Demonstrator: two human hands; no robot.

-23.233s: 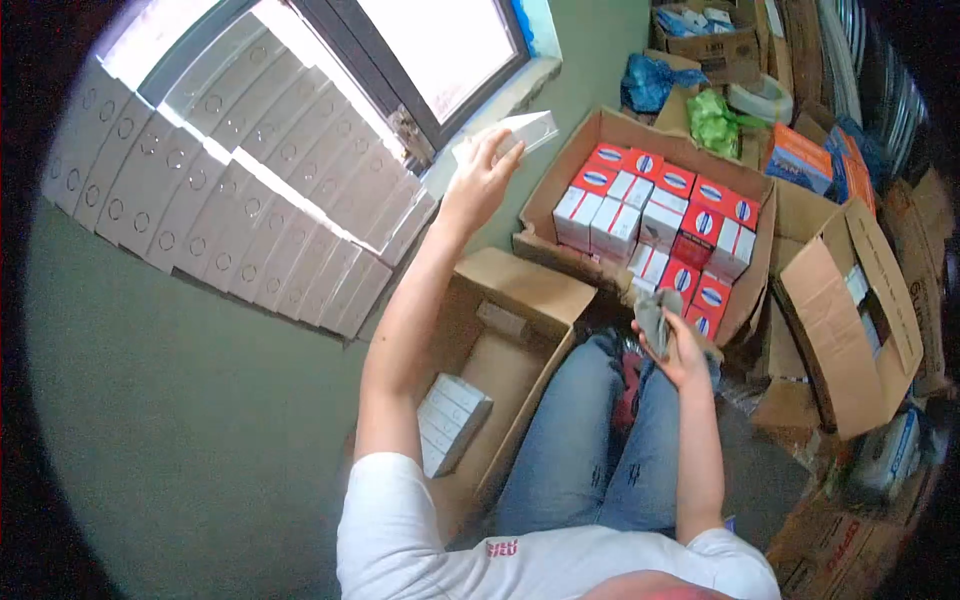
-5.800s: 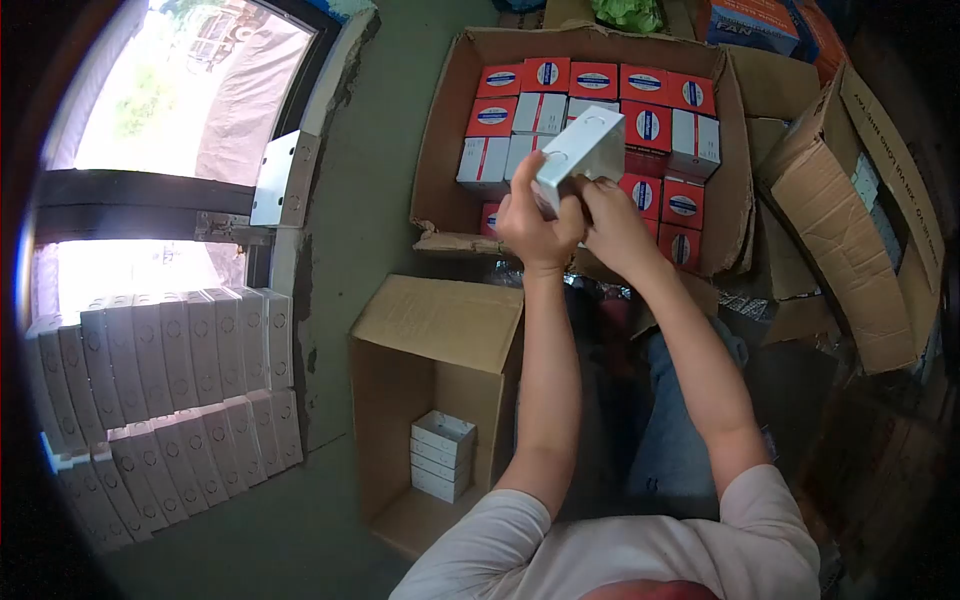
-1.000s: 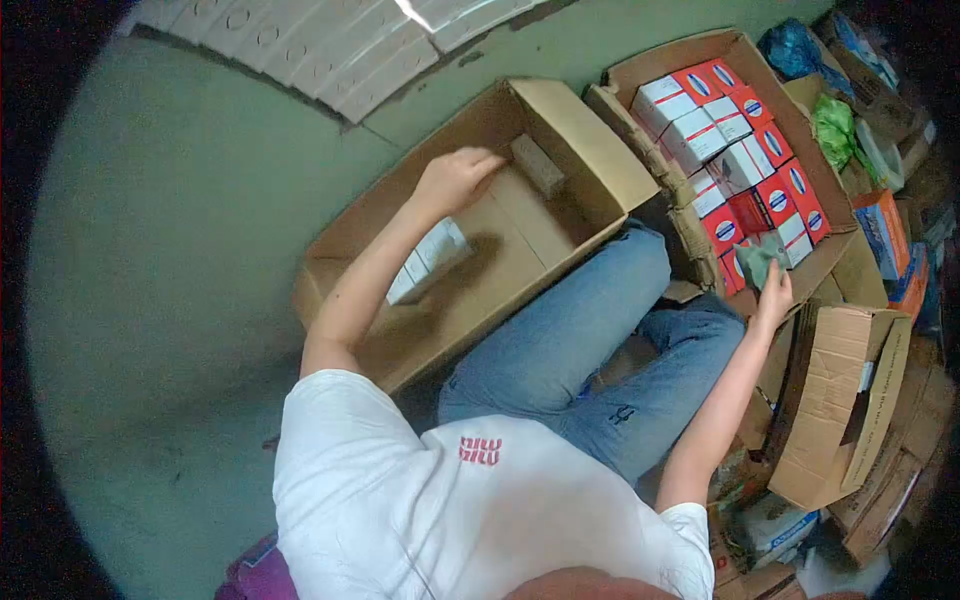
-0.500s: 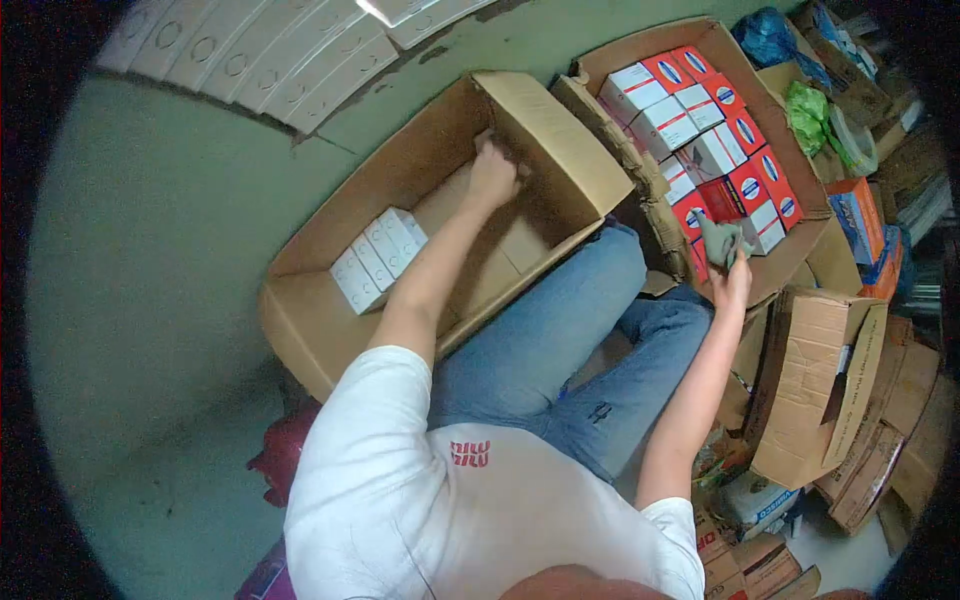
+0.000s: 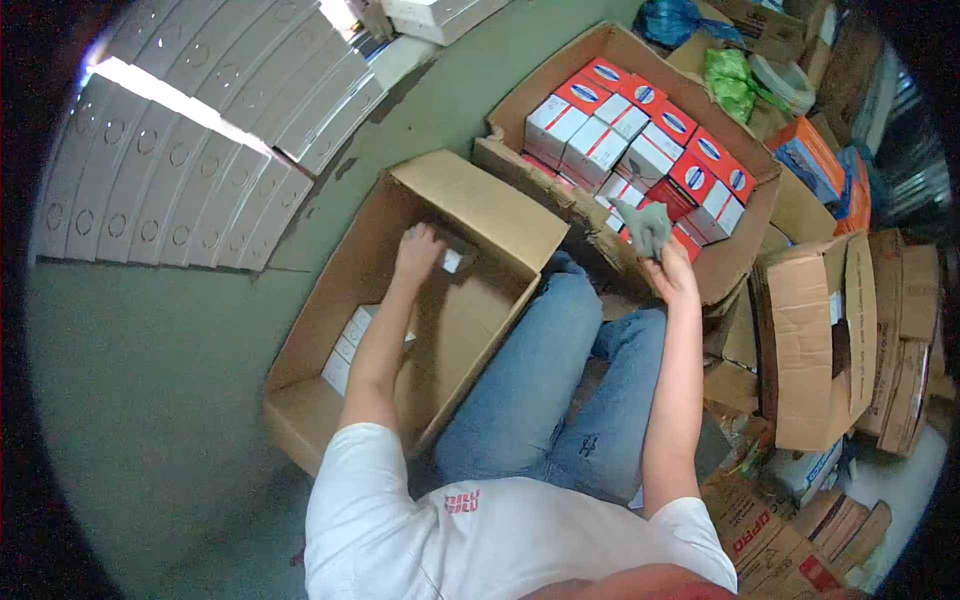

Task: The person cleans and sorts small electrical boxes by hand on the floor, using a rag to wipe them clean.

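Observation:
My left hand (image 5: 418, 248) is down inside an open brown carton (image 5: 350, 250), near its far end. Its fingers are curled on a small white box (image 5: 452, 261), mostly in shadow. A short row of white boxes (image 5: 347, 345) stands at the carton's near left, partly hidden behind my left forearm. My right hand (image 5: 674, 272) grips a crumpled grey-green cloth (image 5: 648, 228). That hand hovers over the near edge of a second carton (image 5: 597, 217), which is filled with red and white boxes (image 5: 640, 150).
Stacked pale boxes (image 5: 150, 190) line the upper left. Folded and opened cardboard cartons (image 5: 800, 345) crowd the right side. A green plastic bag (image 5: 730, 85) and a blue bag (image 5: 680, 20) lie at the upper right. My jeans-clad legs (image 5: 530, 370) rest beside the brown carton.
The view has swung, so the cartons appear farther left and more stacked boxes show. By my left hand, the white box now shows more clearly. My right hand still holds the cloth.

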